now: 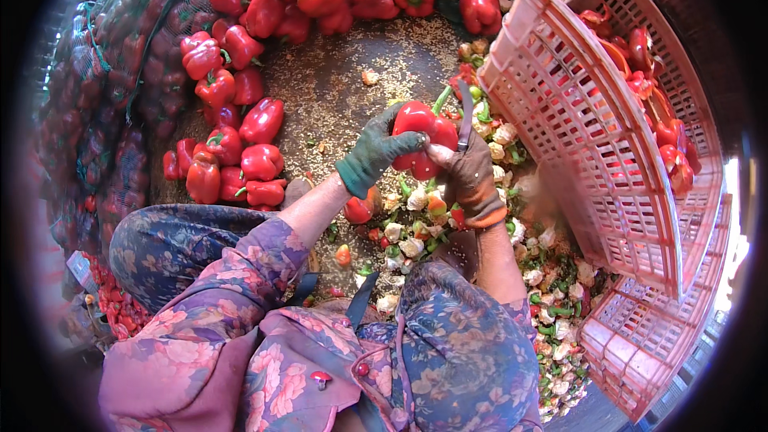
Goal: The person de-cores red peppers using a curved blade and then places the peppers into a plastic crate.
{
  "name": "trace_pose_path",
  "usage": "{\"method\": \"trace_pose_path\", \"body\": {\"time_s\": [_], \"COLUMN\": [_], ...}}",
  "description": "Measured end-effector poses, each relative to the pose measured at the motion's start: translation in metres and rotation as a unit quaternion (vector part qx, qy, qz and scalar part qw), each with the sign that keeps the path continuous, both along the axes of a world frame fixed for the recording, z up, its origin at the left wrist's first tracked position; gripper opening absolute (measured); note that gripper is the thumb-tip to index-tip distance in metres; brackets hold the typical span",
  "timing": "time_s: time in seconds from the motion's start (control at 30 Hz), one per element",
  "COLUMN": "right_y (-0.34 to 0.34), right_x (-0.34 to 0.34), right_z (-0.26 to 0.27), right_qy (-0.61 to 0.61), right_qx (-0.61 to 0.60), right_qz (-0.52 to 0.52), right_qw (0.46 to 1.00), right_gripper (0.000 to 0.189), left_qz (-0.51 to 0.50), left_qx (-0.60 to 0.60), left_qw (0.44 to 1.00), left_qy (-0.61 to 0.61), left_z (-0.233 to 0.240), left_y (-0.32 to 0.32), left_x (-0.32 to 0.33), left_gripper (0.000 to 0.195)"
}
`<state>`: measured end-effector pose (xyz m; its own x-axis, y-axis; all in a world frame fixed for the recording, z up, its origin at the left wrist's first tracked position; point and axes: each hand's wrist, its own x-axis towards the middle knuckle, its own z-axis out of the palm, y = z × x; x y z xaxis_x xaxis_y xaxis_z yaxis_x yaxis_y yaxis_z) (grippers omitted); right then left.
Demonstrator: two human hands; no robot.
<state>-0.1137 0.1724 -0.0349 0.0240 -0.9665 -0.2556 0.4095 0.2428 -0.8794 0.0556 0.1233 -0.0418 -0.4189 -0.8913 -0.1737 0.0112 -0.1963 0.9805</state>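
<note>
A red bell pepper (415, 121) with a green stem is held up in front of me. My left hand (377, 145), in a green work glove, grips it from the left with the thumb across its near side. My right hand (471, 177) wears a brown glove with an orange cuff, and its thumb presses against the pepper's right side. A small curved knife (465, 109) sticks up out of the right hand, its blade beside the pepper and pointing away from me. Another red pepper (360, 207) lies below the left wrist, beside cut-out pepper cores (414, 246).
Whole red peppers (223, 144) are heaped along the left and far side. Netted sacks of peppers (114, 72) stand behind them. To the right, a tilted pink plastic crate (576, 96) contains cut red pepper pieces (666, 126). Seeds (324, 90) litter the dark surface.
</note>
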Motion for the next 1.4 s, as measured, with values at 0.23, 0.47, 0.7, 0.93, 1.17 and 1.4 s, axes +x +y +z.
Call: {"method": "trace_pose_path", "body": {"time_s": [0.23,0.47,0.7,0.93,1.17,1.4], "right_y": [0.030,0.044,0.065,0.087,0.034,0.021], "right_x": [-0.015,-0.026,-0.038,-0.141,-0.063,-0.031], "right_z": [0.002,0.022,0.063,0.173,0.084,0.055], "right_qy": [-0.107,0.150,0.451,0.455,0.628,0.676], "right_qx": [-0.026,-0.015,-0.324,-0.265,-0.237,-0.286], "right_qz": [-0.124,-0.150,-0.154,-0.454,-0.042,-0.094], "right_qw": [0.986,0.977,0.817,0.719,0.740,0.673], "right_gripper": [0.028,0.029,0.050,0.029,0.038,0.010], "left_qz": [0.011,-0.021,0.021,0.028,-0.052,-0.044], "left_qx": [0.267,-0.089,0.296,0.134,0.039,0.232], "left_qw": [0.922,0.996,0.918,0.978,0.996,0.961], "left_qy": [0.278,-0.013,0.263,0.159,0.058,0.146], "left_z": [0.019,0.034,0.036,0.025,0.048,0.048], "left_y": [0.010,0.011,-0.004,-0.014,0.017,0.019], "left_x": [-0.016,-0.043,-0.060,-0.043,-0.058,-0.052], "left_gripper": [0.044,0.058,0.029,0.034,0.034,0.023]}}
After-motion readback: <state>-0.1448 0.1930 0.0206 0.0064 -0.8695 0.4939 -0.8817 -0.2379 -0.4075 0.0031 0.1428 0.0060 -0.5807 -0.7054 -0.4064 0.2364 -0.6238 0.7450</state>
